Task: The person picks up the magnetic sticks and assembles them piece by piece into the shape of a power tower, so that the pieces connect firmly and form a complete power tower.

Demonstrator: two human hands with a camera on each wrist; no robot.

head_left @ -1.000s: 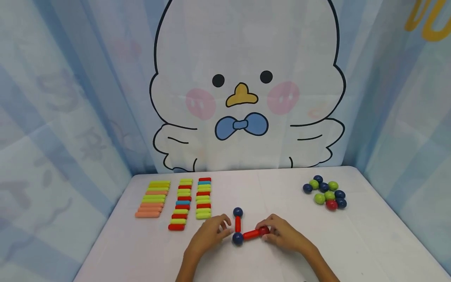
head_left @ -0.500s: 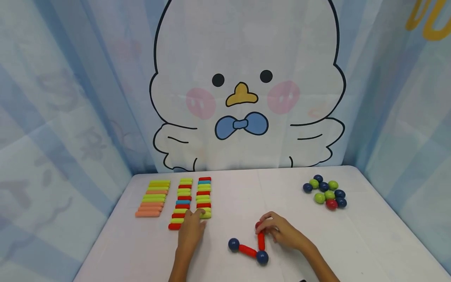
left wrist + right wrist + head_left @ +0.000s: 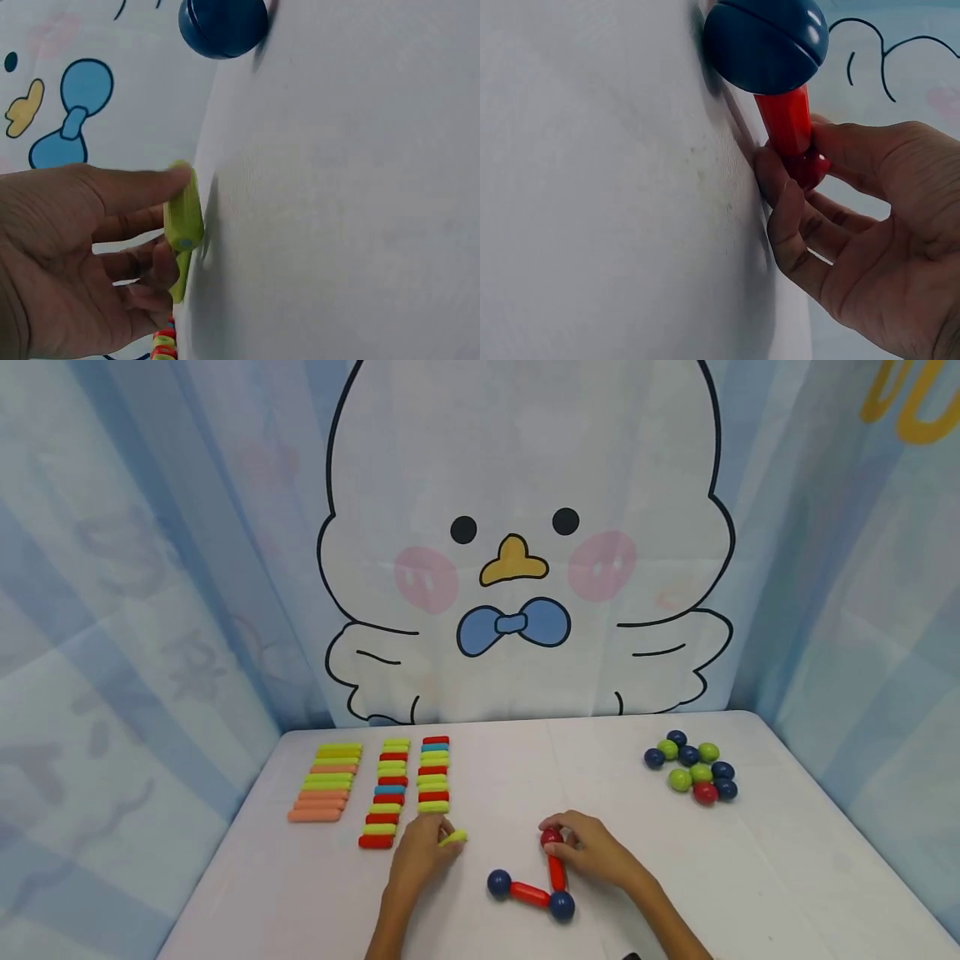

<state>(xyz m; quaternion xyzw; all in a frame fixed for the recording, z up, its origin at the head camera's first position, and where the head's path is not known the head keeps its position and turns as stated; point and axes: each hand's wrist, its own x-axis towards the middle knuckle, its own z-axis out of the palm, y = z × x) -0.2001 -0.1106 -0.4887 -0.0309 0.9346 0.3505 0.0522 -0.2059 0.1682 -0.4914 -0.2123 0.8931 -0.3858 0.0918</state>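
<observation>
My left hand (image 3: pixel 420 853) pinches a short yellow-green rod (image 3: pixel 453 837) between thumb and fingers, close in front of the rod rows. The same rod shows large in the left wrist view, with part of another yellow-green rod (image 3: pixel 180 277) behind it. My right hand (image 3: pixel 600 853) grips a red ball (image 3: pixel 551 837) at the end of a V-shaped piece. A red rod (image 3: pixel 556 872) links that ball to a dark blue ball (image 3: pixel 562 907) at the corner. From there a second red rod (image 3: pixel 530 894) reaches another dark blue ball (image 3: pixel 498 883) on the left.
Short red, yellow-green and blue rods (image 3: pixel 387 800) lie in two rows on the white table (image 3: pixel 780 860). Longer orange and yellow-green rods (image 3: pixel 322 795) sit farther left. Loose blue, green and red balls (image 3: pixel 701 774) cluster at the back right. A printed curtain hangs behind.
My left hand moved left to the rods, took a yellow-green one from the near end of a row and drew it slightly toward me. The V-shaped piece has turned in my right hand.
</observation>
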